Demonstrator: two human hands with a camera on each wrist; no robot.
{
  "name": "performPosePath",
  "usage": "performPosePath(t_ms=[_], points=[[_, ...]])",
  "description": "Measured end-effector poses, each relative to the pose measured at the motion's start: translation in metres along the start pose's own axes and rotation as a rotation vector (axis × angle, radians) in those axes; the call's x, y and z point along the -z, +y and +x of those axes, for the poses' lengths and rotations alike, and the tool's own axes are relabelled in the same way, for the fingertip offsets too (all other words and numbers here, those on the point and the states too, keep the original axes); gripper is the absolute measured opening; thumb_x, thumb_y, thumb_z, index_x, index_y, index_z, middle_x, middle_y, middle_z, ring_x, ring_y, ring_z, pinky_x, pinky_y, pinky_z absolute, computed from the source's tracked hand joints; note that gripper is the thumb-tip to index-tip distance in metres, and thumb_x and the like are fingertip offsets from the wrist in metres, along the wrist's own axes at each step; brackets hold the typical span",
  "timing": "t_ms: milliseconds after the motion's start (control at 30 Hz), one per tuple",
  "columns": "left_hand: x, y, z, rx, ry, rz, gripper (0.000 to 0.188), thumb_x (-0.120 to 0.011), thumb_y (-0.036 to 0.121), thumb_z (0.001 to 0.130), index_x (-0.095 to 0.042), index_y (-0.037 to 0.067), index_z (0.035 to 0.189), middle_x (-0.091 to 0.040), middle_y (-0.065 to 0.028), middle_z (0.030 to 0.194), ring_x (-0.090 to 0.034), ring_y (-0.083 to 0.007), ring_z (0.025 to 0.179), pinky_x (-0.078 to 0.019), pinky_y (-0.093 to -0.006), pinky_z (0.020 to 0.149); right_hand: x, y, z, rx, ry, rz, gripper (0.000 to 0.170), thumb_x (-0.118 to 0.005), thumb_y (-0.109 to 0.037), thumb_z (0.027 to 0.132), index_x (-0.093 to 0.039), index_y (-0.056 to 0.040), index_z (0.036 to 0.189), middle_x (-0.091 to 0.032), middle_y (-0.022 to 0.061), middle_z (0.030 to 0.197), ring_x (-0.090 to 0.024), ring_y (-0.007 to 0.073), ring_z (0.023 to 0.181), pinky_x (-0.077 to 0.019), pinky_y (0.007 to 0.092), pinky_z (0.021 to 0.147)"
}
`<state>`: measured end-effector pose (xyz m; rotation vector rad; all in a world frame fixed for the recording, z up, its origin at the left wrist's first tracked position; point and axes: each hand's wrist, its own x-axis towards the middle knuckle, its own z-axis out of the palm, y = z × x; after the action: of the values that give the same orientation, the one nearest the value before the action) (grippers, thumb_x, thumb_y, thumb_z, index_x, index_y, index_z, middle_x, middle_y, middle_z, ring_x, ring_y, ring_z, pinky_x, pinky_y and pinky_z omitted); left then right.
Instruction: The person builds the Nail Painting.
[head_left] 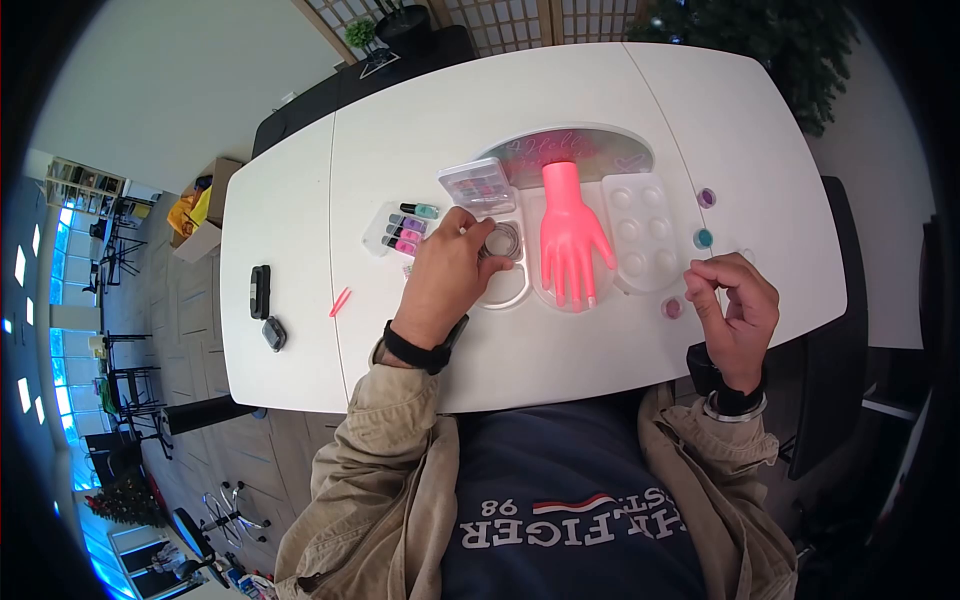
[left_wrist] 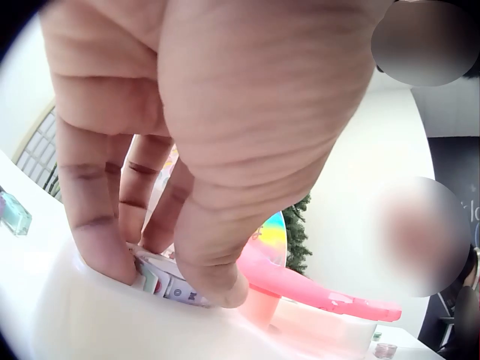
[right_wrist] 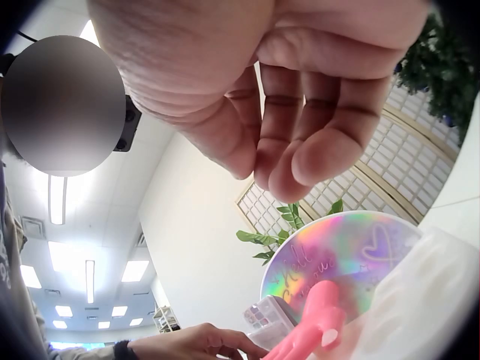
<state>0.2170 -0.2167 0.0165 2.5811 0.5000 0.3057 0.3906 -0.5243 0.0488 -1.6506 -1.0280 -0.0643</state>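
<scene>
My left hand [head_left: 445, 272] [left_wrist: 247, 97] pinches a round, clear-edged case [head_left: 504, 238] between thumb and fingers, at the upper round recess of a white tray [head_left: 522, 285]. Small printed patterns show on the case [left_wrist: 174, 288] in the left wrist view. Right of it, a pink model hand [head_left: 567, 232] lies palm or back up, fingers toward me. My right hand [head_left: 740, 318] [right_wrist: 300, 97] hovers over the table's right side, its fingers loosely curled near the thumb, with nothing visible between them.
A lidded palette [head_left: 478, 187] stands open behind my left hand, with nail polish bottles [head_left: 405, 233] to its left. A mirrored half-round panel [head_left: 610, 152], a white welled palette [head_left: 640, 235], small pots [head_left: 703, 238], red tweezers [head_left: 340, 302] and a black case [head_left: 260, 292] are on the table.
</scene>
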Motion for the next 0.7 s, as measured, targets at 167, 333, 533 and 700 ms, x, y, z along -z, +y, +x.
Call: performPosePath(t_ms=[167,333,533,700], points=[[-0.005,-0.002,0.000,-0.046,0.037,0.016,0.050,-0.093,0.019,0.083,-0.077,0.001,0.127,-0.072,-0.0186,0.115,-0.075,-0.0388,0.093,-0.0606,-0.0480,0.080,0.001,0.001,0.000,0.017,-0.004,-0.006,0.013,-0.079,0.007,0.098,-0.078,0.0049,0.111,-0.076,0.0112,0.091,-0.071,0.0132,0.067,-0.0522,0.0259,0.064],[-0.004,0.001,-0.001,-0.064,0.069,0.045,0.046,-0.090,0.014,0.084,-0.078,0.005,0.127,-0.072,-0.0155,0.108,-0.072,-0.0371,0.100,-0.0600,-0.0466,0.084,0.001,0.000,0.000,0.010,-0.008,-0.011,0.013,-0.079,0.007,0.098,-0.078,0.0049,0.111,-0.076,0.0117,0.091,-0.072,0.0135,0.068,-0.0525,0.0257,0.064],[-0.009,0.004,0.000,-0.190,0.105,0.067,0.034,-0.083,0.004,0.089,-0.081,0.009,0.123,-0.073,-0.0122,0.106,-0.071,-0.0353,0.096,-0.0596,-0.0458,0.083,0.003,-0.002,0.000,-0.002,-0.004,-0.007,0.014,-0.078,0.008,0.098,-0.077,0.0055,0.111,-0.076,0.0127,0.094,-0.073,0.0144,0.068,-0.0535,0.0263,0.065],[-0.016,0.003,0.001,-0.178,0.109,0.108,0.028,-0.079,0.004,0.093,-0.083,0.010,0.119,-0.074,-0.0093,0.106,-0.071,-0.0327,0.098,-0.0599,-0.0450,0.084,0.003,-0.001,0.000,0.012,-0.013,-0.005,0.014,-0.078,0.008,0.098,-0.077,0.0055,0.112,-0.076,0.0134,0.094,-0.073,0.0151,0.068,-0.0539,0.0263,0.065]])
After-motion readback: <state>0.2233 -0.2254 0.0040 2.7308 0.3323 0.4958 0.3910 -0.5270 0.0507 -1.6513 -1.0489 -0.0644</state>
